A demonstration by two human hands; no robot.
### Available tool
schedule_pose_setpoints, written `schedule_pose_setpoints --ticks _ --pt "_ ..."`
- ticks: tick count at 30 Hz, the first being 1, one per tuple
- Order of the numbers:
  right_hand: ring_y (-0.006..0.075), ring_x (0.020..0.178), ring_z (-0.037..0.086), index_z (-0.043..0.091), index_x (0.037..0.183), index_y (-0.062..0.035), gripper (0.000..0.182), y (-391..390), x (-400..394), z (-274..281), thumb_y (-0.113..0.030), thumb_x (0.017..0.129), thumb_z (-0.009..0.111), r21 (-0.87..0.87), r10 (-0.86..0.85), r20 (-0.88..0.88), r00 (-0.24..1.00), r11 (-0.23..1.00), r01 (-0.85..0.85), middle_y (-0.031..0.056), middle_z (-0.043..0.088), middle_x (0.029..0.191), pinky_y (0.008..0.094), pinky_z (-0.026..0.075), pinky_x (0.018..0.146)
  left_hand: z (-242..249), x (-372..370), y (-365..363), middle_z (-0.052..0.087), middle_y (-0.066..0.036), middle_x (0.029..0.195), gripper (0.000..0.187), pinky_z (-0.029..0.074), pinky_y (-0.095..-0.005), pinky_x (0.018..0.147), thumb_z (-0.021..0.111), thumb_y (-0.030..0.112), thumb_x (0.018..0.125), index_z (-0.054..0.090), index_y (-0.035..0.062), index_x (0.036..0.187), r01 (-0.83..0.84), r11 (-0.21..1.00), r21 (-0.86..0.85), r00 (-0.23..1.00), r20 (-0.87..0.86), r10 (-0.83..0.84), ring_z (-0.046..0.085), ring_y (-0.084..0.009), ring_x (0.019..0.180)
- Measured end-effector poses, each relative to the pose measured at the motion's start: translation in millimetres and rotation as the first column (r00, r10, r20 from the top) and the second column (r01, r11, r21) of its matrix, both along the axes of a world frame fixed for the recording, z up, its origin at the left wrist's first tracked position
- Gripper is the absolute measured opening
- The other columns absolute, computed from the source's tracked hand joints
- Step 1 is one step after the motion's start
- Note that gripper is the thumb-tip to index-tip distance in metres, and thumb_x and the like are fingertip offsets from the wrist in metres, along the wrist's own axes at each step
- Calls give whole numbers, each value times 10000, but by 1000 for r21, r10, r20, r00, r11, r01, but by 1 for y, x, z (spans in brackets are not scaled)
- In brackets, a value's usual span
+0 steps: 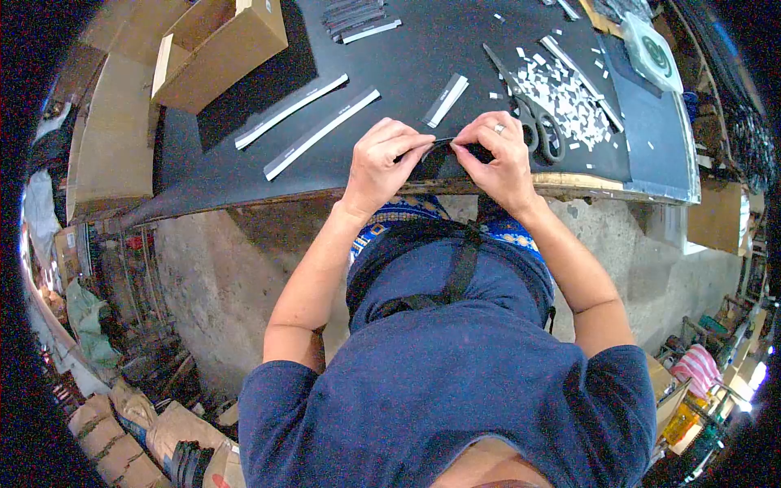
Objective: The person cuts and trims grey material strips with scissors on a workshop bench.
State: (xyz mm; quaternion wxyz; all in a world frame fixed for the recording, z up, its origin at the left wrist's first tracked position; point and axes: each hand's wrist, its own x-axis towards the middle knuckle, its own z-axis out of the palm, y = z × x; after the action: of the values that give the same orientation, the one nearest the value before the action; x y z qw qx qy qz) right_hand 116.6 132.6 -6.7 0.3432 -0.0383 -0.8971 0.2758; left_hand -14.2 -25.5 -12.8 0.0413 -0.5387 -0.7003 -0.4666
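Close to the table's front edge, my left hand and my right hand pinch the two ends of a thin black strip. It spans the small gap between my fingertips, and much of it is hidden by them. Just beyond lies a short black-and-white strip. Two longer black-and-white strips lie side by side to the left. Black-handled scissors rest right of my right hand, blades pointing away. Beside them spreads a pile of small white and grey cut pieces.
An open cardboard box stands on the dark tabletop at the left. Several dark strips are stacked at the back. Another long strip borders the cut pieces. A clear plastic-wrapped roll sits at the far right.
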Motion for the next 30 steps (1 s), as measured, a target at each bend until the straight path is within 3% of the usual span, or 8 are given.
schedule_pose_setpoints --ticks 8,18,30 --pt "213 904 595 669 776 -101 152 -1 1 3 -39 670 759 23 -19 12 1000 1000 19 17 663 833 352 410 837 1 1 -1 687 -76 807 158 507 -302 667 741 12 723 737 58 875 -3 1000 -9 1000 18 3 640 -211 750" --pt "231 877 579 626 760 -120 161 -1 -1 1 -66 672 750 28 -9 -32 999 1000 10 10 619 788 371 400 823 1 1 -1 677 -74 802 161 503 -304 670 746 23 724 736 62 880 -1 1000 -12 1000 -7 0 634 -210 748" --pt "240 879 579 687 854 -104 199 -3 -3 0 -46 670 740 -4 -35 -21 999 999 35 30 623 800 378 409 809 2 0 -1 676 -81 826 168 501 -315 691 741 38 728 724 52 894 17 999 -44 1000 -5 -18 629 -223 775"
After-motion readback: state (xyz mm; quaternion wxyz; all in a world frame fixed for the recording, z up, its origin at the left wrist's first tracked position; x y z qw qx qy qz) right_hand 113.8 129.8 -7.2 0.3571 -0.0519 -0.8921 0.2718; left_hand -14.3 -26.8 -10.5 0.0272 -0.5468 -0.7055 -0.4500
